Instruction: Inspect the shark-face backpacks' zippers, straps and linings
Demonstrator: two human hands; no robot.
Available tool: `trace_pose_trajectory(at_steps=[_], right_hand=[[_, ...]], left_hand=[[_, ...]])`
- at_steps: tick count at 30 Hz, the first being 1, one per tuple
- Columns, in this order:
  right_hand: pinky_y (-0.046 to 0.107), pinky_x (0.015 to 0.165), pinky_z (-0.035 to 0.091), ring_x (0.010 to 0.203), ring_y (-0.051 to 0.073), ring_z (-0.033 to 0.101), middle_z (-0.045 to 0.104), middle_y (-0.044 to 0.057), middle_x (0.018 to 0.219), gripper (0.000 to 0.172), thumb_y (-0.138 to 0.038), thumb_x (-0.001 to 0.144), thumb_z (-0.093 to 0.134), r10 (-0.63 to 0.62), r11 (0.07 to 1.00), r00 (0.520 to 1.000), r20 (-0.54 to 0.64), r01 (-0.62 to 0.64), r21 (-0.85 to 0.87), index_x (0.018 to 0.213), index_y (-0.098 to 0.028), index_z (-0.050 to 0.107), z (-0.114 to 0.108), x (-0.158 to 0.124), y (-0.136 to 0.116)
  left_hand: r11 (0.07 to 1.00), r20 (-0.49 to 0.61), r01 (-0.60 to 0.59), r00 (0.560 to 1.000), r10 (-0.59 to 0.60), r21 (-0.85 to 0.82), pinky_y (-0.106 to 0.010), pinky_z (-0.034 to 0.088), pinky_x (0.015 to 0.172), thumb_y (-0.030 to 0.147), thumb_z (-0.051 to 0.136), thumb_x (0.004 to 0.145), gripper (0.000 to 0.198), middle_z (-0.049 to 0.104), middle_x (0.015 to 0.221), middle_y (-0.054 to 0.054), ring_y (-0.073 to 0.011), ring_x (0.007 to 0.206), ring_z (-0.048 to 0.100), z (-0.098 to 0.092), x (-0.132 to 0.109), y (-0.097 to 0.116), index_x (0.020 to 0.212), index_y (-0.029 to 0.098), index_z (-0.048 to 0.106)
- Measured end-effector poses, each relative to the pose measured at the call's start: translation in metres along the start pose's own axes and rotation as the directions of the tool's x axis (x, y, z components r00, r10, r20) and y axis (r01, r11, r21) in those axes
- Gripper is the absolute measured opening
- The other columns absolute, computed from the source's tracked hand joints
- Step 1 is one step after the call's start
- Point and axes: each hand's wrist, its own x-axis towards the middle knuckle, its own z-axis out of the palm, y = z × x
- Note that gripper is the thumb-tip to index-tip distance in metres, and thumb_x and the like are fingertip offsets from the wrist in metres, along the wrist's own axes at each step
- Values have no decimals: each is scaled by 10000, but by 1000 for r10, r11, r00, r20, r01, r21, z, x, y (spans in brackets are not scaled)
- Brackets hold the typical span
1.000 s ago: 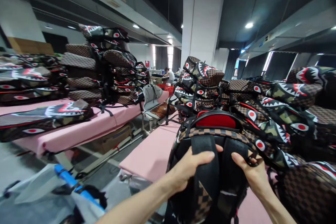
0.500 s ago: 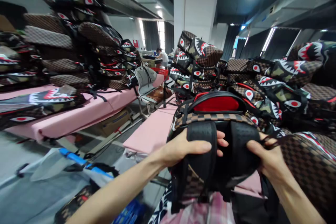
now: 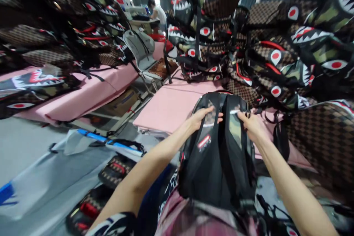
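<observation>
A black backpack (image 3: 221, 155) with checkered and camouflage panels lies on my lap, its back panel facing up and its top resting at the edge of a pink table (image 3: 168, 105). My left hand (image 3: 203, 116) grips the bag's upper left side, fingers curled over the edge. My right hand (image 3: 250, 125) grips its upper right side near a strap. A small red and white label (image 3: 204, 142) shows on the left shoulder strap.
Stacks of shark-mouth backpacks (image 3: 262, 44) cover the table's far and right sides; more pile up on a second pink table (image 3: 83, 88) at left. A grey chair (image 3: 139, 49) stands in the aisle between them. A clear plastic bag with a blue strip (image 3: 91, 138) lies low left. A person sits far back.
The backpack has been lowered from upright in front of me down onto my lap. My view has tilted downward, and both hands have kept their hold near the bag's top.
</observation>
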Motion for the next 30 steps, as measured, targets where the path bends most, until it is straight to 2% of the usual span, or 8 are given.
trace_pose_trajectory(at_steps=[4,8,11,13,16,18,22,30], right_hand=[[198,347,232,383,59,292,339,-88,437,402,-505,630,657,152,986,988,36,-149,-74,548,-192,419,-4,-40,66],[213,392,277,407,82,335,384,-77,449,371,-515,685,609,153,975,988,10,-149,-163,595,-188,460,-11,-51,84],[273,557,408,621,172,537,598,24,648,355,-499,692,612,85,969,996,-11,-85,-232,742,-149,594,-15,-48,81],[327,668,433,805,238,578,646,90,868,406,-476,717,600,-31,924,998,-56,7,-382,942,-139,626,-16,-49,75],[366,667,445,869,277,588,602,141,1064,499,-460,792,534,-285,686,951,-124,112,-719,1188,-156,530,-12,-61,64],[355,650,458,855,265,603,603,130,1070,471,-462,827,498,-356,590,933,-49,183,-786,1196,-171,507,-5,-70,55],[313,698,469,857,210,617,639,66,1004,325,-422,864,475,-337,624,903,266,426,-655,1108,-212,518,12,-70,43],[354,774,391,861,205,568,648,53,929,157,-312,868,526,-510,467,668,543,745,-477,963,-205,590,32,-17,40]], left_hand=[[997,-7,-82,997,81,-15,-332,520,743,399,377,910,434,641,1032,-214,-234,848,655,-41,3,-64,997,31,590],[997,8,-80,997,80,21,-357,515,777,523,391,866,531,638,1046,-208,-249,870,651,-44,-9,-78,998,55,604],[993,-98,-106,989,111,58,-319,516,758,608,412,816,614,663,966,-194,-225,828,656,-43,-22,-85,989,54,610],[983,-158,-135,975,155,127,-306,520,715,596,533,757,585,669,930,-173,-229,811,657,-44,-33,-94,986,63,606],[965,-194,-175,958,213,194,-280,510,660,435,731,648,494,670,868,-116,-230,795,658,-46,-47,-105,981,98,588],[974,-182,-161,965,189,160,-259,492,630,382,760,624,465,671,785,-93,-201,720,653,-48,-51,-108,955,106,585],[987,-130,-132,981,143,89,-252,470,594,402,771,595,457,671,693,-91,-172,605,626,-55,-51,-102,887,98,594],[987,-80,-132,987,140,95,-204,436,507,429,789,554,485,645,646,-60,-148,541,608,-75,-58,-88,850,92,605]])
